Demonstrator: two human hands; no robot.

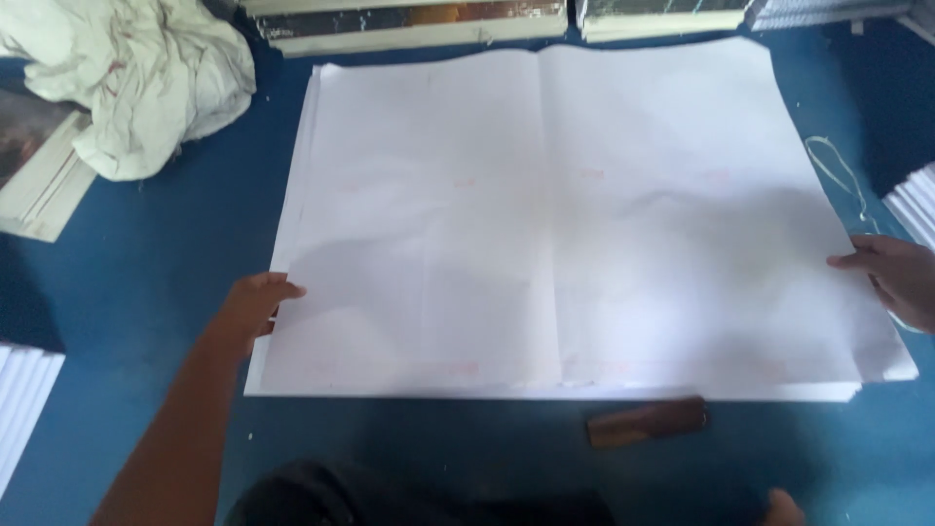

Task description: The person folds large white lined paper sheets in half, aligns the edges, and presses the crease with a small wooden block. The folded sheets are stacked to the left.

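Observation:
A big stack of large white paper sheets lies flat on a blue surface, with a fold line down its middle. My left hand grips the stack's left edge near the front corner, fingers curled over the top sheet. My right hand rests on the right edge, fingers touching the top sheet. A small brown wooden block lies just in front of the stack's front edge, touched by neither hand.
A crumpled white cloth lies at the back left. Stacks of bound paper line the far edge, with more stacks at the left and right. A loop of white string lies right of the sheets.

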